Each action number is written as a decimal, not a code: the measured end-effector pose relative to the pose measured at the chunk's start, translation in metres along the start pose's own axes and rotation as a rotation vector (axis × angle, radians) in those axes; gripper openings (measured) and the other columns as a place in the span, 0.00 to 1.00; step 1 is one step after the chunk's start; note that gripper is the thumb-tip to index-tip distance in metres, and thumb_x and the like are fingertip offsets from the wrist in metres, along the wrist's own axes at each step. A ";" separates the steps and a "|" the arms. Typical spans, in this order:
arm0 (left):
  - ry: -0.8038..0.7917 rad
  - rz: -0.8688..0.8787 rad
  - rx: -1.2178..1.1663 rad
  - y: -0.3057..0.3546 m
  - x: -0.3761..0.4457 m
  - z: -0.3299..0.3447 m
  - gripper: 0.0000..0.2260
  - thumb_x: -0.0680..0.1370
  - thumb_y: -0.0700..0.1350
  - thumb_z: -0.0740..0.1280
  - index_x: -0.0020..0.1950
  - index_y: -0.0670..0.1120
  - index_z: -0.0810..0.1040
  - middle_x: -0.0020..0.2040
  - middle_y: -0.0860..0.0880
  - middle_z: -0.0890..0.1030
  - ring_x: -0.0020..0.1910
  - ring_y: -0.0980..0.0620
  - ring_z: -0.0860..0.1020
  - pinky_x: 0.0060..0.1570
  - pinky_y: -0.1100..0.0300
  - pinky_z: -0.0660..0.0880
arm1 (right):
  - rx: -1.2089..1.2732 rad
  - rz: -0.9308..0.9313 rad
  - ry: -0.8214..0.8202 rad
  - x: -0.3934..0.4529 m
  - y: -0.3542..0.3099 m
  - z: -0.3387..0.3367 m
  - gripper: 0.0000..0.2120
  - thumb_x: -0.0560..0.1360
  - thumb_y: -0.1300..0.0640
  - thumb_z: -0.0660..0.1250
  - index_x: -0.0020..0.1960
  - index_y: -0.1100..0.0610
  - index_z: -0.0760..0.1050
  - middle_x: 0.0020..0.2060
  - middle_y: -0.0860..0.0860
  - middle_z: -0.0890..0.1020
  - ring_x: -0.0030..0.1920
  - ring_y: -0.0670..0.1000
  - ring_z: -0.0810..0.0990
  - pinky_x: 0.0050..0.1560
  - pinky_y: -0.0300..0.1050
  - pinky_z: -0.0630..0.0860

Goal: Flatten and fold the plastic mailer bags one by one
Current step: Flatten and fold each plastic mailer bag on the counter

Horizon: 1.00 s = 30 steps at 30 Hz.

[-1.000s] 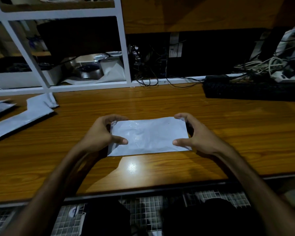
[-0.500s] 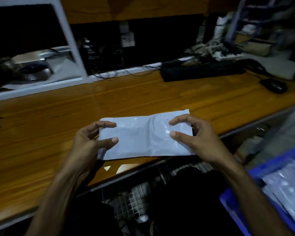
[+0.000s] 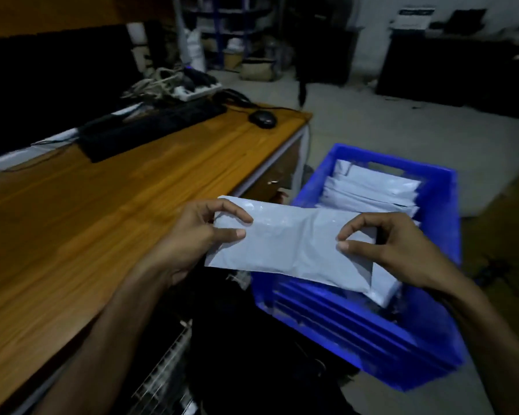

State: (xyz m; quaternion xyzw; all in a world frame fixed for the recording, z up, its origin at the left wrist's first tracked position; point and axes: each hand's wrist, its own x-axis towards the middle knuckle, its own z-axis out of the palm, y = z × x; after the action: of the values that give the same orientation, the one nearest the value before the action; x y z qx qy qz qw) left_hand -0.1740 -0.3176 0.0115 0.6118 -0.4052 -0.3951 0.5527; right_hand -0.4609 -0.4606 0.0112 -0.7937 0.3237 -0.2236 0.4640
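Both hands point(image 3: 189, 235) point(image 3: 402, 250) pinched folded bag point(image 3: 291, 247) over crate point(image 3: 444, 217); shld've lowered flat onto stack point(image 3: 372, 190), w/ fold shut.

A pale grey-white mailer bag point(image 3: 291, 247), bright blue crate point(image 3: 351, 330), orange-brown wood-grain table point(image 3: 72, 220), black keyboard point(image 3: 150, 127) and mouse point(image 3: 262, 118).

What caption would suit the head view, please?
Both hands, left hand and right hand, hold a folded mailer bag over a blue crate.
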 end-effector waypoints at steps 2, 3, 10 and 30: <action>-0.115 -0.015 0.084 0.004 0.031 0.023 0.08 0.74 0.28 0.73 0.47 0.40 0.86 0.53 0.42 0.86 0.53 0.42 0.85 0.50 0.49 0.82 | -0.064 0.059 -0.008 -0.008 0.017 -0.022 0.02 0.74 0.59 0.78 0.45 0.55 0.85 0.47 0.47 0.87 0.51 0.46 0.84 0.53 0.43 0.79; -0.170 -0.012 0.132 0.006 0.046 0.034 0.09 0.74 0.28 0.73 0.46 0.42 0.86 0.53 0.43 0.87 0.54 0.43 0.85 0.51 0.48 0.83 | -0.096 0.075 -0.017 -0.011 0.024 -0.032 0.03 0.73 0.58 0.79 0.45 0.55 0.85 0.46 0.47 0.87 0.50 0.45 0.84 0.54 0.45 0.78; -0.446 0.045 0.485 -0.021 0.122 0.096 0.11 0.72 0.30 0.77 0.44 0.45 0.88 0.51 0.51 0.87 0.58 0.55 0.82 0.67 0.53 0.73 | -0.526 0.249 -0.142 0.002 0.088 -0.060 0.09 0.69 0.46 0.78 0.45 0.42 0.80 0.45 0.43 0.85 0.49 0.46 0.83 0.57 0.55 0.79; -0.390 0.164 0.960 -0.120 0.186 0.161 0.18 0.69 0.24 0.66 0.46 0.46 0.78 0.54 0.48 0.68 0.52 0.50 0.70 0.51 0.60 0.71 | -1.168 0.489 -0.467 0.055 0.129 -0.046 0.29 0.74 0.44 0.76 0.70 0.54 0.73 0.70 0.55 0.68 0.69 0.59 0.72 0.56 0.55 0.77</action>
State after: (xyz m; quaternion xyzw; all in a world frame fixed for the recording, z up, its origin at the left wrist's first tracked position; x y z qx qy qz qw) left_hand -0.2500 -0.5407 -0.1272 0.6775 -0.6824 -0.2272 0.1536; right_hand -0.4925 -0.5733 -0.0781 -0.8457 0.4530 0.2769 0.0536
